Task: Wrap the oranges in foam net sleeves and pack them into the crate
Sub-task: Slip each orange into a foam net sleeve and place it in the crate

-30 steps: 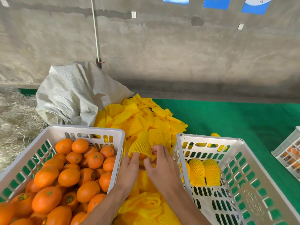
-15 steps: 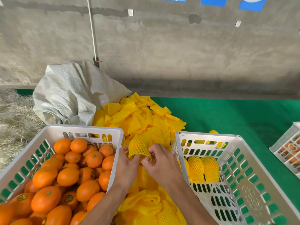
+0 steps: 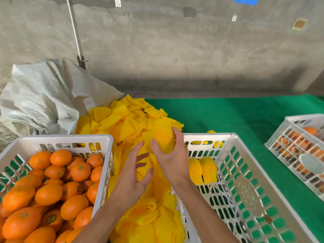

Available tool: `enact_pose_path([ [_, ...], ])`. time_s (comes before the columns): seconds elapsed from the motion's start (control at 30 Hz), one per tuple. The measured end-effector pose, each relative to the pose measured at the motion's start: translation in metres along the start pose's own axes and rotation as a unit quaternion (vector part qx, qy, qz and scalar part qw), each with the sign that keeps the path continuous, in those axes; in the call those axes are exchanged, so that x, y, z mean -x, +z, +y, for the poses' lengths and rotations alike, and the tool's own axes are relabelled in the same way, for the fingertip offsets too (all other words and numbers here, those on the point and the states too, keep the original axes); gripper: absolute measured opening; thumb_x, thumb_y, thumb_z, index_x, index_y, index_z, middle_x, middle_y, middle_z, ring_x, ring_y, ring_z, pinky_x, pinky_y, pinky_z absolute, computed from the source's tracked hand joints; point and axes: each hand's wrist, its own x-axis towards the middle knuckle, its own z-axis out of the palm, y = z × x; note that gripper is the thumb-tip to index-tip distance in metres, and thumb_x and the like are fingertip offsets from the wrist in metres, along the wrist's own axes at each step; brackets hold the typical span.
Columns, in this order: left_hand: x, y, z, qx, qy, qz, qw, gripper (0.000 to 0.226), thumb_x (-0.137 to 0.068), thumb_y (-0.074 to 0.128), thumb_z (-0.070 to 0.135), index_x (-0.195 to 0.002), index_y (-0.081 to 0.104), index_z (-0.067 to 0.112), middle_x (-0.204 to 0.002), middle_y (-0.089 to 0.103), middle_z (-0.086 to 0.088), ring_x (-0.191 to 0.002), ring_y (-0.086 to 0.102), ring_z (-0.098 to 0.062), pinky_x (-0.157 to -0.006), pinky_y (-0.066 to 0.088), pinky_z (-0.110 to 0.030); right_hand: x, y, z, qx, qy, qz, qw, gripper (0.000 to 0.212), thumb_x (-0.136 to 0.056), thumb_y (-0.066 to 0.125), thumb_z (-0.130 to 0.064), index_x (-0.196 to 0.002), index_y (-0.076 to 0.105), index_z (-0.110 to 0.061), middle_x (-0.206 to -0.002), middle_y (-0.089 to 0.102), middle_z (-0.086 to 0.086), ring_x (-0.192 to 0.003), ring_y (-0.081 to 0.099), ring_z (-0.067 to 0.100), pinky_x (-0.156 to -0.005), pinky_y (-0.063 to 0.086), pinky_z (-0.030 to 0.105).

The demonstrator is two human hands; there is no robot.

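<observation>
Foam-netted orange (image 3: 163, 137) in right hand (image 3: 171, 155) beside packing crate rim (image 3: 201, 136)

sleeves (image 3: 122, 125) between crates (image 3: 105, 137) – (image 3: 228, 135)

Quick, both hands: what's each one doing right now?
Left hand: open, fingers spread over the loose sleeves, holding nothing.
Right hand: holding a sleeved orange.
</observation>
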Motion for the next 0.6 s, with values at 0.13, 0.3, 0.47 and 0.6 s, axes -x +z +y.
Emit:
enact_pose_path([
  [0.13,0.001,-0.001,-0.011,-0.006,-0.038,0.03,0.999,0.065,-0.093,0.067,0.035,-0.151,0.038,0.04,-0.143,0.054,0.009,-0.123,0.061,-0.008,-0.084,0.058,-0.025,-0.031,-0.045,0.027,-0.076,0.04,0.076,0.993,0.056,-0.081,0.077,-0.058,-0.121,0.043,-0.037,-0.091,0.066,-0.01,-0.069,0.061,0.005,-0.055,0.055,0.032],
  [0.3,-0.001,-0.005,-0.022,0.009,-0.102,0.052,0.993,0.057,-0.092,0.065,0.034,-0.144,0.044,0.032,-0.132,0.059,-0.003,-0.111,0.063,0.001,-0.076,0.055,-0.028,-0.045,-0.116,0.111,0.113,0.109,0.145,0.977,0.058,-0.083,0.074,-0.056,-0.119,0.039,-0.028,-0.086,0.056,-0.005,-0.061,0.052,0.007,-0.054,0.047,0.032],
  [0.47,-0.001,-0.002,-0.02,-0.011,-0.126,0.04,0.991,0.05,-0.093,0.064,0.037,-0.139,0.047,0.033,-0.137,0.052,0.015,-0.109,0.065,-0.008,-0.069,0.062,-0.041,-0.04,-0.156,0.176,0.395,0.13,0.035,0.909,0.067,-0.092,0.066,-0.05,-0.138,0.035,-0.014,-0.131,0.037,0.005,-0.081,0.059,0.016,-0.062,0.058,0.031],
  [0.6,0.002,-0.001,-0.018,-0.034,-0.124,0.019,0.992,0.05,-0.093,0.064,0.038,-0.14,0.046,0.035,-0.138,0.05,0.023,-0.107,0.064,-0.002,-0.069,0.064,-0.039,-0.04,-0.159,0.197,0.594,0.047,-0.041,0.802,0.065,-0.097,0.061,-0.051,-0.141,0.037,-0.009,-0.14,0.038,0.013,-0.079,0.063,0.015,-0.054,0.058,0.025],
])
